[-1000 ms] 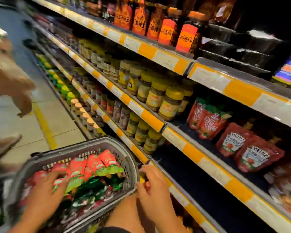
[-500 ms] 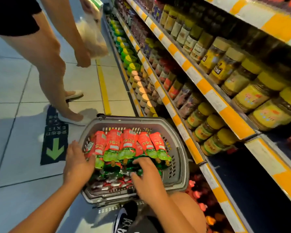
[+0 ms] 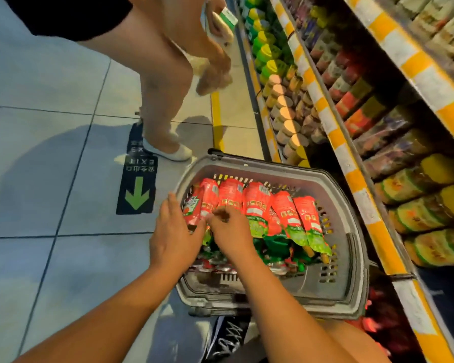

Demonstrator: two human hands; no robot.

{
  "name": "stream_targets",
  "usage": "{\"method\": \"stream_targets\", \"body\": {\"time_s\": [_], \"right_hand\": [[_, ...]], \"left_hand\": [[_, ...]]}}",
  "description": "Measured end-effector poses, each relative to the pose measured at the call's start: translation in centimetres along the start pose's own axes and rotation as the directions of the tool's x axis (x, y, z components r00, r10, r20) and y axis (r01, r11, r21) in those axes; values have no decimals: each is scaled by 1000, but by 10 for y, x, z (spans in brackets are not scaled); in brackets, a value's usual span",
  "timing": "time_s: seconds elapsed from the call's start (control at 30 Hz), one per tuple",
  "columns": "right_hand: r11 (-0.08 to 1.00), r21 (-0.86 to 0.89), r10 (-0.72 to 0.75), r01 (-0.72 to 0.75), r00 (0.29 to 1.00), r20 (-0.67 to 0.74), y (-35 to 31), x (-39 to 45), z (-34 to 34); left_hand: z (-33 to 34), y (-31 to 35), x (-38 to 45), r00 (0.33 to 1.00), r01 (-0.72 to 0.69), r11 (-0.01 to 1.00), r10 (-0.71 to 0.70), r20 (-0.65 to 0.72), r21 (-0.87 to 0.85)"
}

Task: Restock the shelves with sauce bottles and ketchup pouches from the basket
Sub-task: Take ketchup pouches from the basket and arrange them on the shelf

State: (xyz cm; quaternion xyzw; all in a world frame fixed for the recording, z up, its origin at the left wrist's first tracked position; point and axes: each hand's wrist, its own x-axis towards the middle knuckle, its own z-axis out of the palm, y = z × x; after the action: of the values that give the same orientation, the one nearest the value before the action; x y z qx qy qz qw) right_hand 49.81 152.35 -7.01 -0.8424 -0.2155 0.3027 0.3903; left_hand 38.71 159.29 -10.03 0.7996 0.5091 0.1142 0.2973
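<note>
Red ketchup pouches (image 3: 257, 203) fill the grey basket (image 3: 351, 258); both hands have moved in, left hand (image 3: 174, 233) bracing flat, right hand (image 3: 232, 231) pinching one, so picking starts.

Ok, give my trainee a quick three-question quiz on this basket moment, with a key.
1. True or false: both hands are inside the grey basket.
2. Which end of the row of red ketchup pouches are the hands working at? A) the end nearest the shelves B) the end farthest from the shelves C) the middle
3. Fill in: the green arrow on the floor sticker sits under the printed word ____.

Key
1. True: the left hand and the right hand both reach in among the pouches.
2. B: the hands meet at the aisle end of the row, away from the shelves.
3. EXIT, printed upside down from this view.
</note>
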Motion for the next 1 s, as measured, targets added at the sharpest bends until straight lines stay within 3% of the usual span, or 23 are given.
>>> {"method": "stream_targets", "body": {"time_s": [0.17, 0.43, 0.7, 1.0], "right_hand": [[994, -76, 86, -81, 994, 72, -13, 28, 13], [977, -167, 136, -133, 991, 11, -17, 34, 27], [985, 4, 169, -171, 969, -179, -10, 30, -9], [974, 227, 85, -19, 954, -288, 3, -14, -78]], "left_hand": [[0, 1, 0, 1000, 3, 999, -3, 16, 48], [1, 0, 0, 999, -11, 994, 6, 46, 105], [0, 1, -1, 1000, -22, 994, 20, 14, 108], [-3, 2, -2, 999, -39, 987, 38, 14, 154]]}}
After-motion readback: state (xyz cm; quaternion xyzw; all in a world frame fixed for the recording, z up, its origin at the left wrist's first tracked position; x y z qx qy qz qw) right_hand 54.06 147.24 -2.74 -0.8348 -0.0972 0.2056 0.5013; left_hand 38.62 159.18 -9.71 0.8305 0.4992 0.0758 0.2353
